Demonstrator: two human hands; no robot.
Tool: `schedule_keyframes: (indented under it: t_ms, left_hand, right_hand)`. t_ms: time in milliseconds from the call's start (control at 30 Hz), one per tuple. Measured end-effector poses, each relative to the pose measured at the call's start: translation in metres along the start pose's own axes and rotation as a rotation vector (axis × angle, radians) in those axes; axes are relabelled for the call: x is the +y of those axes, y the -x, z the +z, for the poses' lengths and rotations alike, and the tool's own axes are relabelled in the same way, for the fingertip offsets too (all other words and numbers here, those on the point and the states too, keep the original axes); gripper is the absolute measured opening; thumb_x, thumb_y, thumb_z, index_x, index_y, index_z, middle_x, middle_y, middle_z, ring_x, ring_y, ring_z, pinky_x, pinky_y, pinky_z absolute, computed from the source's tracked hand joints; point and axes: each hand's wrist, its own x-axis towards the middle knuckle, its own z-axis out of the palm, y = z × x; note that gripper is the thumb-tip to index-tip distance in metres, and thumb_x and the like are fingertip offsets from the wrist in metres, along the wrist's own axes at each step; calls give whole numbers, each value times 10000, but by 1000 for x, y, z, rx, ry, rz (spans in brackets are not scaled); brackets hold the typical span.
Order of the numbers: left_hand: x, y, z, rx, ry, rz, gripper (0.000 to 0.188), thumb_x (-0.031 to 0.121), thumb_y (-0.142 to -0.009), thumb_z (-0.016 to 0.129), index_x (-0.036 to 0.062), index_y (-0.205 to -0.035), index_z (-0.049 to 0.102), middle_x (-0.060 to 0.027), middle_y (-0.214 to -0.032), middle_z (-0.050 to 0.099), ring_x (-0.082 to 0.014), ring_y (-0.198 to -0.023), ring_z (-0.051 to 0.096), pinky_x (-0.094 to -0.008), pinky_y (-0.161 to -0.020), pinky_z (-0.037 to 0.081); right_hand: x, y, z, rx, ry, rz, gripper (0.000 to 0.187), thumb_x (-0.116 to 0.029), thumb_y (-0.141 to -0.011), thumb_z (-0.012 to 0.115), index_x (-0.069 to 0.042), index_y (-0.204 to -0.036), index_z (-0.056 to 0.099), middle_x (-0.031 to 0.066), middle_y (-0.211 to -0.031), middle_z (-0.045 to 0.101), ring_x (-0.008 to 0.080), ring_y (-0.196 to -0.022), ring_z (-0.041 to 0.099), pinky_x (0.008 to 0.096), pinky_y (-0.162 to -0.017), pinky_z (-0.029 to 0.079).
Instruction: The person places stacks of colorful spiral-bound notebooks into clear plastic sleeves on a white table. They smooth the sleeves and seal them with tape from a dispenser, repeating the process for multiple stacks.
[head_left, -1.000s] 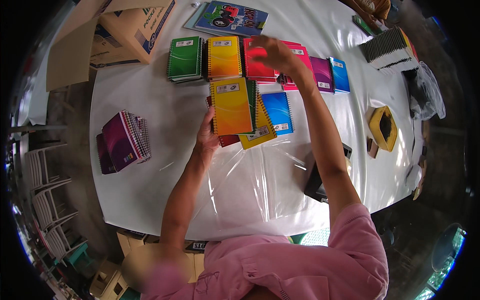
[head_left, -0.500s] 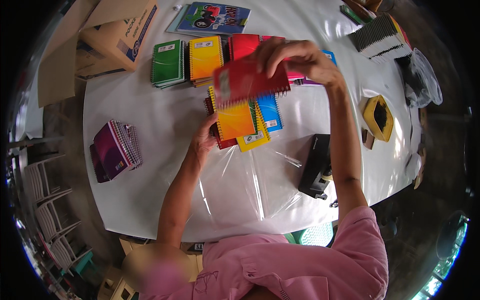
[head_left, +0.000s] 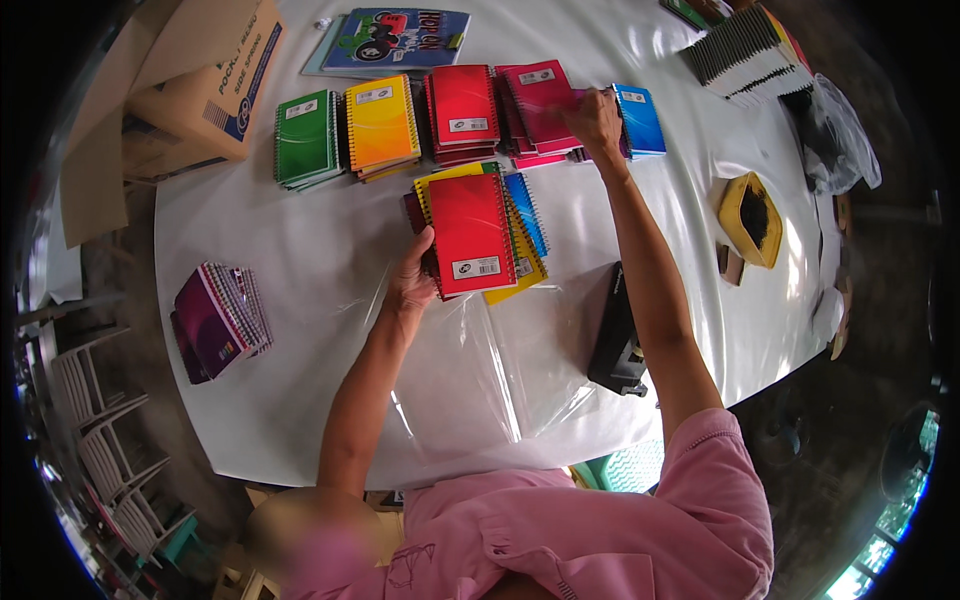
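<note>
My left hand [head_left: 410, 272] grips the left side of a fanned pile of spiral notebooks. A red notebook [head_left: 468, 230] lies on top, with yellow and blue notebooks [head_left: 527, 210] poking out under it. Farther back, my right hand [head_left: 596, 125] is closed at the right edge of a maroon notebook [head_left: 538, 100], the top one of its stack, which sits slightly askew; the fingertips are partly hidden. In the same row stand stacks of green notebooks [head_left: 308, 138], yellow notebooks [head_left: 381, 122], red notebooks [head_left: 463, 105] and blue notebooks [head_left: 640, 120].
Purple notebooks [head_left: 215, 315] lie at the left. A black tape dispenser [head_left: 615, 350] stands by my right forearm, a yellow container [head_left: 748, 220] beyond it. A cardboard box [head_left: 200, 100] is at the back left, picture books [head_left: 395, 40] behind the row, a dark-edged book stack [head_left: 750, 60] at back right.
The red notebook that my right hand carried now lies on the pile at my left hand. My right hand has moved right to the maroon stack. The view has shifted slightly.
</note>
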Motion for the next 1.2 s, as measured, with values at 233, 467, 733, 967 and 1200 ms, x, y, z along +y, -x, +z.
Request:
schedule_keyframes:
  t_ms: [233, 467, 733, 967, 1200]
  left_hand:
    - [-5, -20, 3, 15, -34, 77, 620, 215, -769, 791, 63, -1293, 499, -79, -1212, 600, -228, -1132, 570, -416, -985, 462]
    - [-8, -21, 4, 11, 4, 71, 586, 181, -780, 777, 71, -1289, 507, -74, -1210, 606, -227, -1134, 571, -421, -991, 458]
    - [-12, -35, 12, -29, 13, 74, 531, 166, -801, 758, 67, -1269, 528, -66, -1209, 606, -220, -1143, 567, -421, -1000, 452]
    - [-10, -35, 9, -73, -29, 115, 604, 279, -797, 769, 71, -1300, 506, -72, -1241, 591, -232, -1171, 548, -435, -1020, 434]
    - [-12, -38, 1, -157, -5, 117, 714, 372, -751, 795, 70, -1320, 486, -76, -1255, 584, -232, -1184, 537, -434, -1021, 429]
  right_hand:
    - [11, -5, -13, -82, -188, 13, 325, -265, -839, 668, 58, -873, 650, 292, -935, 633, 462, -880, 610, 523, -773, 492]
    - [31, -9, 25, -313, -227, 132, 830, -623, -555, 820, 27, -1034, 630, 228, -1019, 637, 387, -1025, 594, 464, -881, 479]
    - [53, -31, 7, -300, -196, 201, 566, -418, -599, 867, 20, -885, 652, 157, -905, 691, 272, -799, 686, 365, -703, 538]
    - [4, 22, -88, -662, -1177, 335, 321, -173, -745, 776, 22, -936, 608, 75, -787, 629, 170, -752, 639, 293, -648, 511]
    - [-18, 69, -79, -366, -537, -204, 321, -241, -766, 775, -18, -930, 612, 67, -898, 644, 169, -840, 637, 325, -717, 527]
